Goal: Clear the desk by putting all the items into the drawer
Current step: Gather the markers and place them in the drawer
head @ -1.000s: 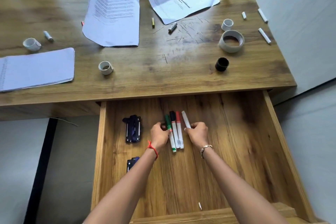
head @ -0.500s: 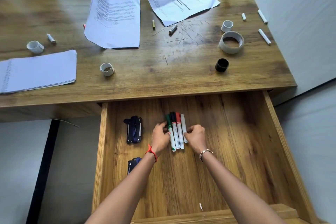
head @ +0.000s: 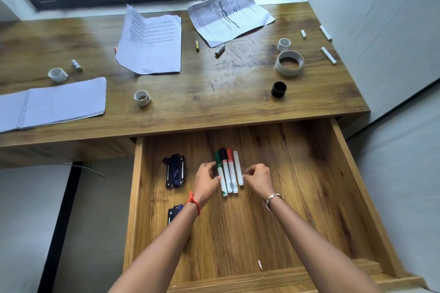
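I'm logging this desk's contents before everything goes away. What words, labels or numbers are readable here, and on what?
No text here is legible enough to quote.
Left printed sheet: lines of type, too blurred to read.
Right crumpled sheet: type with dark bars, too blurred to read.
Markers in the drawer: small print on the barrels, too small to read.

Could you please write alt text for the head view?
The left hand and right hand touch either side of four markers lying side by side in an open drawer. Papers and tape rolls lie on the desk beyond.
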